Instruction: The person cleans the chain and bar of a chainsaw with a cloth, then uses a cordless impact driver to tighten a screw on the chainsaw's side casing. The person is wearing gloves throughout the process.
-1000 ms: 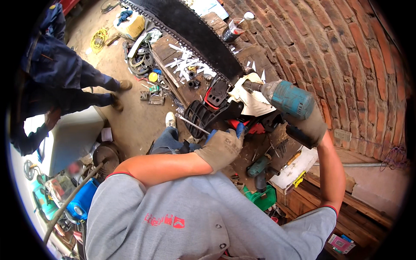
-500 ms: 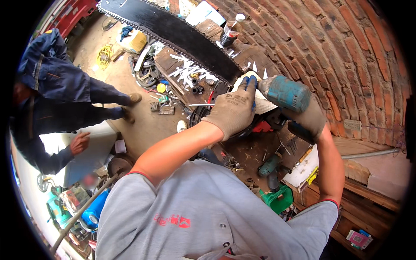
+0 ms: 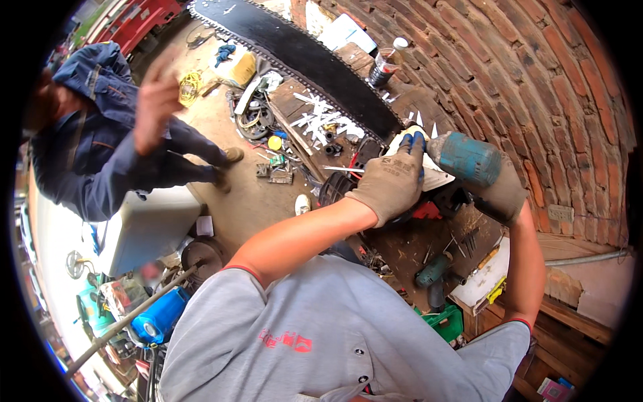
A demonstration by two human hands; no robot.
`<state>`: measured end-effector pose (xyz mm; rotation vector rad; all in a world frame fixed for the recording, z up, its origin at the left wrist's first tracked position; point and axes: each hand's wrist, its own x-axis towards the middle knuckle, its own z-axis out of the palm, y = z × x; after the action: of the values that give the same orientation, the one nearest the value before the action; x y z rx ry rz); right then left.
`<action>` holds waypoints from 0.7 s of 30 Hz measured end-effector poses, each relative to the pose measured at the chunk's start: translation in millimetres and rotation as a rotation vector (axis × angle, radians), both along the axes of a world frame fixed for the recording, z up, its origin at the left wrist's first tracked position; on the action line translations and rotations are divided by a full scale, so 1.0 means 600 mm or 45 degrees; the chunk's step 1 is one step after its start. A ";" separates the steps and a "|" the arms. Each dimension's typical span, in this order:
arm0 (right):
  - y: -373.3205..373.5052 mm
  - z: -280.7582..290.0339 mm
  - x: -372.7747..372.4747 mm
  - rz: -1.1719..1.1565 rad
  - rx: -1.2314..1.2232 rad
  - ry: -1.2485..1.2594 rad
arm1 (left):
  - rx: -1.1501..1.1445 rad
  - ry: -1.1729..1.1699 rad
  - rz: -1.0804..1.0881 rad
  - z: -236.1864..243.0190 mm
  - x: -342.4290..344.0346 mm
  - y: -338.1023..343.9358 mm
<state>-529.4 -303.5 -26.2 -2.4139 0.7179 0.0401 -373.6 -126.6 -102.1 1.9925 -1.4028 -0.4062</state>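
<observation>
A chainsaw lies on the bench, its long black bar [image 3: 301, 63] with the chain around it reaching toward the upper left. My left hand [image 3: 395, 177], in a tan work glove with blue fingertips, rests on the saw's off-white cover [image 3: 437, 178] with its visible fingers stretched out. Gripped in my gloved right hand [image 3: 508, 194] is a teal cordless drill [image 3: 469, 159]. Its chuck points left, close beside my left fingertips and over the cover. What the chuck's tip touches is hidden by my fingers.
Another green power drill [image 3: 434, 271] lies on the bench near a green bin [image 3: 445, 321]. White plastic pieces [image 3: 321, 117] and a bottle of dark liquid [image 3: 385, 65] are on the far side. A brick wall [image 3: 536, 87] bounds the right. A co-worker in dark blue [image 3: 100, 134] stands at the left.
The whole view has shifted, so the bench and my hands appear farther right. The co-worker's hand has risen and is blurred. My hands keep about the same place on the saw.
</observation>
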 end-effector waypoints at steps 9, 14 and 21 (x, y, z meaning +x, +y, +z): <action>-0.020 0.060 -0.089 0.608 -0.693 -0.397 | -0.315 0.007 -0.070 0.091 -0.031 -0.020; 0.002 -0.022 -0.266 -0.539 0.081 -0.958 | -0.516 -0.054 -0.397 0.118 -0.073 -0.074; -0.082 -0.210 -0.441 -1.341 0.098 -1.545 | -0.303 0.061 -1.291 0.058 -0.218 -0.036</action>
<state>-793.8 -352.7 -152.0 -1.2718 1.1428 -1.5703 -504.6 -148.2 -67.3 0.9504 -2.2301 -0.6617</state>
